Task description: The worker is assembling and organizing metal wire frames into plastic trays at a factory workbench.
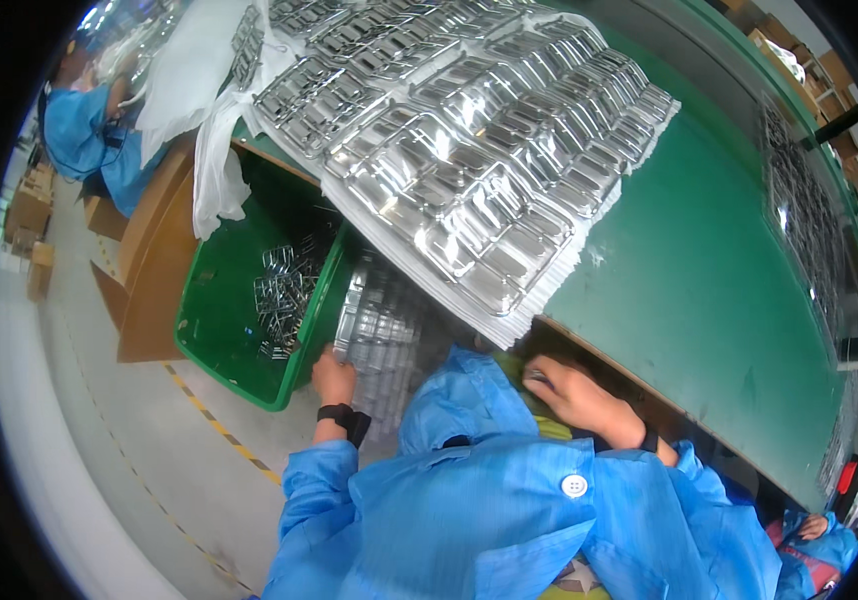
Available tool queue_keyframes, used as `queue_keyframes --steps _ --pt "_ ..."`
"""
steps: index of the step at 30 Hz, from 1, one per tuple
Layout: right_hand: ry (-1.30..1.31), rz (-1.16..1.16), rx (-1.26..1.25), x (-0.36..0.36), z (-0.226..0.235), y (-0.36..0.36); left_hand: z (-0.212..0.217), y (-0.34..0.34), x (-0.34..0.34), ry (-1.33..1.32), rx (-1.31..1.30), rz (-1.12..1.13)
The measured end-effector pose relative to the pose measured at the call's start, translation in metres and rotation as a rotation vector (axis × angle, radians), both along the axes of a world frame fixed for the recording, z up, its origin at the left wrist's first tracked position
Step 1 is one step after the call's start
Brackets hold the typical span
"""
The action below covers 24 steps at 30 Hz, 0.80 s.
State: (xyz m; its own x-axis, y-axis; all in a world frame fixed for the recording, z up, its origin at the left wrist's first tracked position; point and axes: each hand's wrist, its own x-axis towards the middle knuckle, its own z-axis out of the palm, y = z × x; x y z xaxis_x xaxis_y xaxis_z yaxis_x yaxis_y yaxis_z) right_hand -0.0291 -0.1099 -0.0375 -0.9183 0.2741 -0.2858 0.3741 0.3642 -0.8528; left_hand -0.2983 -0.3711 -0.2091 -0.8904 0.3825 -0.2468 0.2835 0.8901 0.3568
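Observation:
My left hand (334, 380) is closed at the near left edge of a clear moulded plastic tray (379, 325), which hangs low between the green bin and my lap. My right hand (584, 398) is curled in front of my body, just below the table's edge. A small greyish bit shows at its fingertips, too little to name. On the table above lies a stack of clear blister trays (469, 200), its compartments filled with shiny metal pieces, over white layers. Bent metal wire parts (284, 295) lie loose inside the green bin (249, 385).
The green table (689, 270) runs along my right, with more metal parts (799, 210) at its far side. White sheeting (219, 175) hangs over the left corner by a cardboard box (154, 270). Co-workers in blue (79, 130) sit at far left and lower right.

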Motion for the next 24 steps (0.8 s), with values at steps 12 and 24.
queue_keyframes --steps 12,24 --pt "0.095 -0.579 -0.543 0.126 -0.005 -0.028 0.024 0.061 0.034 0.487 -0.085 -0.332" --pt "0.528 -0.97 0.202 0.297 0.223 0.041 0.449 0.153 0.114 -0.691 0.311 -1.274"
